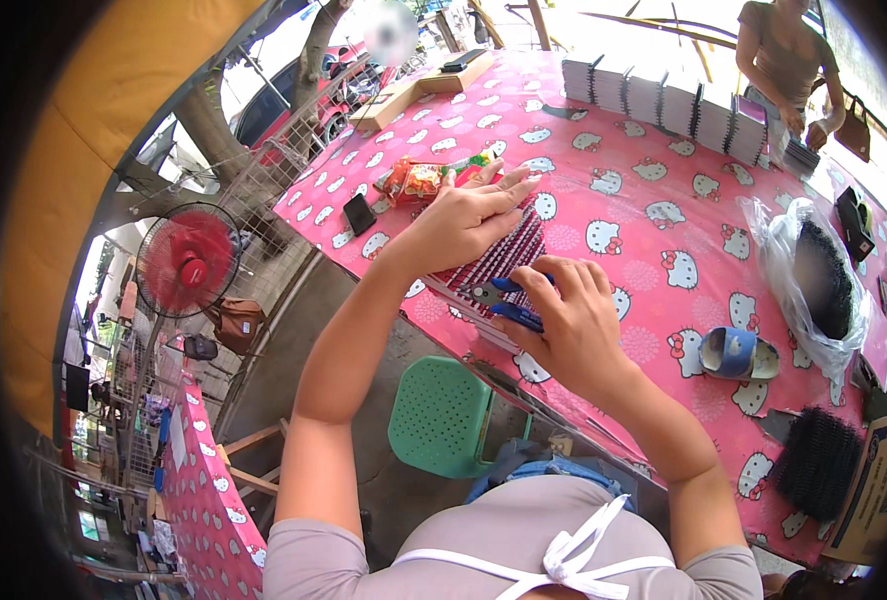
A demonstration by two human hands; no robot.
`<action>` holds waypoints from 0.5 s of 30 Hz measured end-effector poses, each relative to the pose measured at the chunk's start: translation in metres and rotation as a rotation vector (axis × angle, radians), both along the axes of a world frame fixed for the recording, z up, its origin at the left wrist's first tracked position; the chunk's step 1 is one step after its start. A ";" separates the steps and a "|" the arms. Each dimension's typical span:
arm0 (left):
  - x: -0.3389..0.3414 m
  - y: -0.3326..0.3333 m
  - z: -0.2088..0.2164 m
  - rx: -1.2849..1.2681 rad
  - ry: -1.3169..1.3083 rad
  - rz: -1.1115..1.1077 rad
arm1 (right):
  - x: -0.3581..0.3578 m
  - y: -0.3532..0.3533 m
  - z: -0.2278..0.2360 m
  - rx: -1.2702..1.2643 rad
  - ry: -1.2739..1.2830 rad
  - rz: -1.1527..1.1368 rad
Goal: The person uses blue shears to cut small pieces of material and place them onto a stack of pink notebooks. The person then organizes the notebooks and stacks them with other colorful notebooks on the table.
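In front of me, near the table's close edge, lies a flat item with dark red and white diagonal stripes [504,250]; it may be a stack of booklets, though my hands cover part of it. My left hand [472,218] rests over its far left side with fingers stretched out. Blue-handled pliers [519,315] are gripped in my right hand [571,312]. Their metal head points left, close against the striped item's near edge. Just beyond my left hand sit red and yellow snack packets [424,182], with a dark phone [360,213] to their left.
Pink patterned cloth covers the table [644,260]. Stacks of spiral-bound notebooks [654,95] line the far side, where another person [789,60] handles some. To the right are a blue slipper [734,354], a plastic bag [774,240], black coils [816,465] and a cardboard box [879,490]. A green stool [439,415] stands below.
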State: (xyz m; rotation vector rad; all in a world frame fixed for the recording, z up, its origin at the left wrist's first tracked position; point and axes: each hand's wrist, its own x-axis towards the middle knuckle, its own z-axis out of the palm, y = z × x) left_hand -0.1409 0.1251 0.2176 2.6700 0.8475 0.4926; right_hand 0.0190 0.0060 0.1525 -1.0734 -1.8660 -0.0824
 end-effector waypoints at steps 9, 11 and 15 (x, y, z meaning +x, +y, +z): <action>0.006 -0.009 0.001 0.122 0.143 0.081 | 0.015 0.026 0.011 -1.125 0.540 0.549; 0.006 -0.012 0.001 0.212 0.164 0.060 | 0.014 0.025 0.023 -1.521 0.818 0.665; -0.003 -0.002 -0.005 0.130 0.023 -0.036 | 0.005 0.003 -0.009 -0.352 0.246 0.322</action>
